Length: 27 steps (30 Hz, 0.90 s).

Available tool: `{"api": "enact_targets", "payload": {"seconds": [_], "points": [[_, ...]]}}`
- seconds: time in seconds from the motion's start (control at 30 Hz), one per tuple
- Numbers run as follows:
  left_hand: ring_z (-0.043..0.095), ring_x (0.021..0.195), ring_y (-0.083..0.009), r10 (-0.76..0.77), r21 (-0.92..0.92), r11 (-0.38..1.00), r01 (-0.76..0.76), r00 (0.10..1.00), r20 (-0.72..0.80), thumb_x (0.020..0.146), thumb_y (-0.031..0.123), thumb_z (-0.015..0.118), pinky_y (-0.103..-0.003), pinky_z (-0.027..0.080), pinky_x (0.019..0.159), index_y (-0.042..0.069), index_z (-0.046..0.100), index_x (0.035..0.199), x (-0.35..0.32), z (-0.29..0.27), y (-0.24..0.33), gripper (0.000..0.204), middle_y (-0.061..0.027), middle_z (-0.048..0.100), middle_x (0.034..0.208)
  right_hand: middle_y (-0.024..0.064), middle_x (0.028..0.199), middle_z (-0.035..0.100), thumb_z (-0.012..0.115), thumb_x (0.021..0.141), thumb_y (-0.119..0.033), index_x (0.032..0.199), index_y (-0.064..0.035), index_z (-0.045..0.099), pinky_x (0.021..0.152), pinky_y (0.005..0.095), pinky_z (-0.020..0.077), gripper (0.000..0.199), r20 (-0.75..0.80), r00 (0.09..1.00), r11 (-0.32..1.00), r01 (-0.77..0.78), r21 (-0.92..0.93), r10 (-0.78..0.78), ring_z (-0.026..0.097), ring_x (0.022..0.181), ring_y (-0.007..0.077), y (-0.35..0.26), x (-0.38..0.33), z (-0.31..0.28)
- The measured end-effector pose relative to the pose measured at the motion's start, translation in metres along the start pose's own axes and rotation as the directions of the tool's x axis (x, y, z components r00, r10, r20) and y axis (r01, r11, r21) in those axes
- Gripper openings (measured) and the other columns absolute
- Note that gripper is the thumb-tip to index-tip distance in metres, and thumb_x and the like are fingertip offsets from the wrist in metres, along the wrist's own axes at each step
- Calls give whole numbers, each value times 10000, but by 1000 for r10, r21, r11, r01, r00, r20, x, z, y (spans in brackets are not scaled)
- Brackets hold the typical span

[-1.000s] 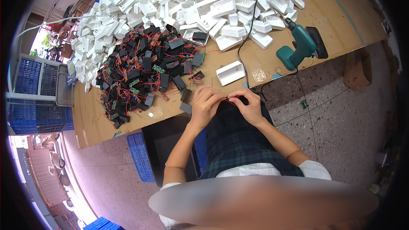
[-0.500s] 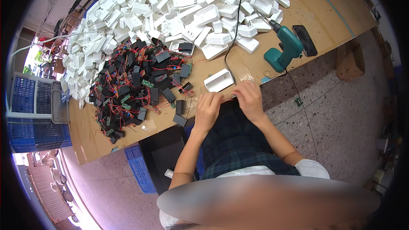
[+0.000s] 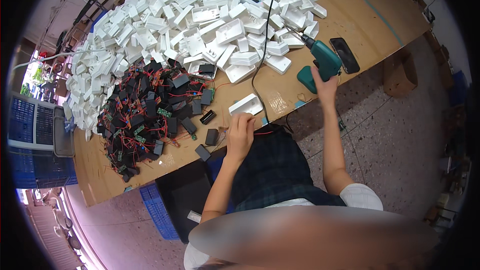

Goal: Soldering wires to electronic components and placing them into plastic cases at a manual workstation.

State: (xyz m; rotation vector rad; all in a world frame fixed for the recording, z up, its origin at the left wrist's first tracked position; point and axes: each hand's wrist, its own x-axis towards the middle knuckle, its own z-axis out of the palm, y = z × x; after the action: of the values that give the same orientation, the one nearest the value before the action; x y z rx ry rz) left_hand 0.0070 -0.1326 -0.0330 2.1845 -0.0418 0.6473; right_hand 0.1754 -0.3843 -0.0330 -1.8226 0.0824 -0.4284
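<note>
Red wire [image 3: 264, 133] seems pinched in the closed left hand [image 3: 240, 137], near the white case [image 3: 247, 104]. Beyond, on the table [image 3: 372, 27], the green drill [image 3: 327, 60] is gripped by the right hand [image 3: 326, 88] — a tool pick-up, apparently — and steady lifting is called for.

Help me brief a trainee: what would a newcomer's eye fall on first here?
Probably the heap of white plastic cases, spread across the far side of the table. In front of it, toward the left, lies a tangle of black boxes and red wires. The green drill stands out on the right, with the right hand at its handle.
</note>
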Motion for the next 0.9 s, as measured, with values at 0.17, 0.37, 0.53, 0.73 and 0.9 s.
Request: {"api": "enact_targets", "payload": {"seconds": [0.17, 0.37, 0.53, 0.73, 0.9], "points": [[608, 869, -285, 144, 347, 935, -78, 975, -167, 830, 21, 742, -386, 492, 754, 69, 659, 947, 9, -4, 5, 151, -108, 622, 981, 43, 951, 698, 687, 947, -117, 1185, 39, 636, 717, 258, 514, 289, 336, 941, 973, -54, 224, -25, 634, 754, 98, -22, 6, -13], [624, 985, -293, 172, 470, 881, -49, 960, -222, 807, 70, 771, -434, 477, 867, 84, 670, 931, 23, 2, 5, 160, -72, 647, 1079, 109, 1034, 660, 593, 1013, -194, 1244, 60, 587, 670, 260, 510, 343, 426, 895, 875, -95, 474, -133, 613, 745, 123, -50, -90, -47], [651, 1035, -269, 162, 437, 898, -53, 963, -216, 787, 51, 767, -420, 485, 905, 81, 670, 922, 20, 14, -6, 169, -51, 676, 1103, 140, 1110, 647, 579, 1023, -244, 1254, 62, 571, 645, 292, 529, 383, 622, 780, 888, -330, 321, 65, 612, 749, 149, -40, -145, -70], [651, 1040, -286, 194, 451, 890, -68, 951, -241, 782, 38, 755, -416, 482, 910, 50, 663, 926, 18, 22, -12, 171, -80, 662, 1097, 132, 1086, 658, 567, 1026, -204, 1235, 54, 581, 672, 291, 506, 332, 628, 761, 878, -402, 259, 163, 598, 708, 135, -28, -166, -61], [612, 1111, -257, 292, 459, 869, -184, 940, -176, 778, 72, 784, -449, 449, 950, 71, 678, 921, 15, 19, -17, 177, -55, 640, 1196, 113, 1119, 672, 572, 1016, -149, 1229, 30, 610, 665, 269, 515, 281, 620, 779, 853, -384, 354, 94, 605, 715, 105, -28, -161, -54]]}}
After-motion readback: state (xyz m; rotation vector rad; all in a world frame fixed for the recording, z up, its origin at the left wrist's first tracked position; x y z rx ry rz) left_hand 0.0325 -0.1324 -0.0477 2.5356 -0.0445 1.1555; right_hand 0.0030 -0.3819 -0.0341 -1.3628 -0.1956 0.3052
